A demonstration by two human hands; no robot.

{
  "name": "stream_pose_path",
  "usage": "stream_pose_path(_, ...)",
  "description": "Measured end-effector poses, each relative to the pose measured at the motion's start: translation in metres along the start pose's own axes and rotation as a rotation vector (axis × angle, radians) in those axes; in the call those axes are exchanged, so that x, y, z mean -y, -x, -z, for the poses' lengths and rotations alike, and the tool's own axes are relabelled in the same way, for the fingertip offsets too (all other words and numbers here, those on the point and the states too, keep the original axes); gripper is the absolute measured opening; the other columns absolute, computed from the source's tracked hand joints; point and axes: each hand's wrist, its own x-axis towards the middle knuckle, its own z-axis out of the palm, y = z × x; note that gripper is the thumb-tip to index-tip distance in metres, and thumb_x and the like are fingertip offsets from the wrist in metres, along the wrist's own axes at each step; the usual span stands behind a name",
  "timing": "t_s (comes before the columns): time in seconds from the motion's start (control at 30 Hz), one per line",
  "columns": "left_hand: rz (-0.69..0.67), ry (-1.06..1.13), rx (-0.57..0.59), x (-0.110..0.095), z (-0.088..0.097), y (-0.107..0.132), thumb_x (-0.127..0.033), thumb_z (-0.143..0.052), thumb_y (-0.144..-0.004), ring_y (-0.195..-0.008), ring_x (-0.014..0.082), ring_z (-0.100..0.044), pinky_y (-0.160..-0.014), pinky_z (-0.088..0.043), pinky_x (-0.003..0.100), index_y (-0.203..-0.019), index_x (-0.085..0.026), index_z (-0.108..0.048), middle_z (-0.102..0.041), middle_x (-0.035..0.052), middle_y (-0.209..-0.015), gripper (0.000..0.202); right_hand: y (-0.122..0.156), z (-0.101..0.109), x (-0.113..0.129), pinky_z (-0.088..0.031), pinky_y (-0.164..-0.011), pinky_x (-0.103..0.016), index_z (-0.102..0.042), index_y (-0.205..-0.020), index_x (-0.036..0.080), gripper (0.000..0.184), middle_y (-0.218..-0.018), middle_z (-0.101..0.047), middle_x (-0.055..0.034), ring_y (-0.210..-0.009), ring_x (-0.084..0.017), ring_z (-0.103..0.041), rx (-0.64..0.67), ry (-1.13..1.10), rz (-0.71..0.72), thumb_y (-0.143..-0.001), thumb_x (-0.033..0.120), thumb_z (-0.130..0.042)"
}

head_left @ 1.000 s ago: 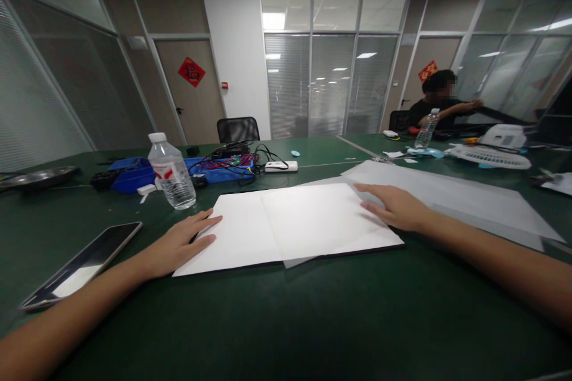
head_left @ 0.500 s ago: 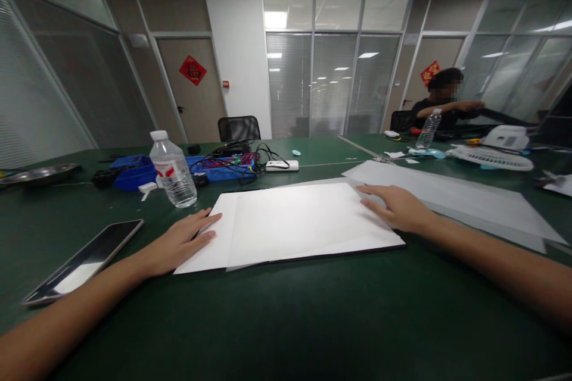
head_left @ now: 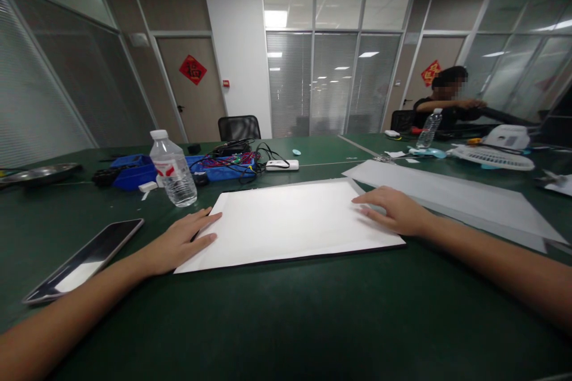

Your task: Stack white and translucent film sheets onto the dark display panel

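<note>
In front of me a white sheet of paper (head_left: 286,226) lies flat, a thin dark edge showing beneath it along the near side and the upper left corner. My left hand (head_left: 183,241) rests on its left edge with the fingers stretched out and the thumb apart. On the opposite side, my right hand (head_left: 391,209) touches the right edge, fingers extended over the paper. Neither hand grips anything. Beyond my right hand lie large, pale, translucent sheets (head_left: 465,196), partly overlapping each other.
A phone (head_left: 84,259) lies left of my left forearm, and a water bottle (head_left: 173,172) stands behind that hand. Blue trays (head_left: 223,172) with tangled wires sit farther back. A second bottle (head_left: 429,129), a white fan (head_left: 496,152) and a seated person (head_left: 440,107) are at the far right.
The overlapping sheet edge seen near the paper's left side no longer shows, and the surface looks even. My right hand has shifted slightly left; my left hand stays in place.
</note>
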Motion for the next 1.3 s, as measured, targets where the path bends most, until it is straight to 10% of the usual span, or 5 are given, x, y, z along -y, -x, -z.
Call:
stream_pose_path(0.73, -0.029, 0.107, -0.023, 0.016, -0.004, -0.002, -0.057, -0.041, -0.099, -0.156, 0.0369, -0.034, -0.126, -0.031, 0.055, -0.162, -0.025, -0.043, -0.033, 0.0064, -0.171, 0.071, 0.002, 0.011, 0.018, -0.048, -0.109, -0.053, -0.065, -0.144, 0.024, 0.064, -0.144, -0.066, -0.0129, -0.128, -0.032, -0.063, 0.184, -0.118, 0.361, -0.089, 0.058, -0.072)
stream_pose_path(1.03, -0.024, 0.098, 0.003, 0.014, -0.001, 0.002, -0.073, -0.039, -0.099, -0.156, 0.0383, -0.034, -0.124, -0.034, 0.054, -0.165, -0.029, -0.037, -0.029, 0.0066, -0.173, 0.078, 0.003, 0.012, 0.019, -0.048, -0.111, -0.053, -0.066, -0.143, 0.029, 0.059, -0.144, -0.066, -0.0100, -0.129, -0.031, -0.063, 0.188, -0.173, 0.302, -0.089, 0.051, -0.073)
stream_pose_path(1.3, -0.150, 0.106, 0.144, 0.026, 0.002, 0.010, -0.100, -0.055, -0.069, -0.158, 0.0478, -0.022, -0.123, -0.031, 0.062, -0.168, -0.035, -0.022, -0.008, 0.0107, -0.177, 0.123, 0.002, 0.008, 0.008, -0.049, -0.109, -0.049, -0.067, -0.141, 0.025, 0.054, -0.140, -0.069, -0.0117, -0.126, -0.029, -0.065, 0.118, -0.182, 0.308, -0.095, 0.052, -0.065)
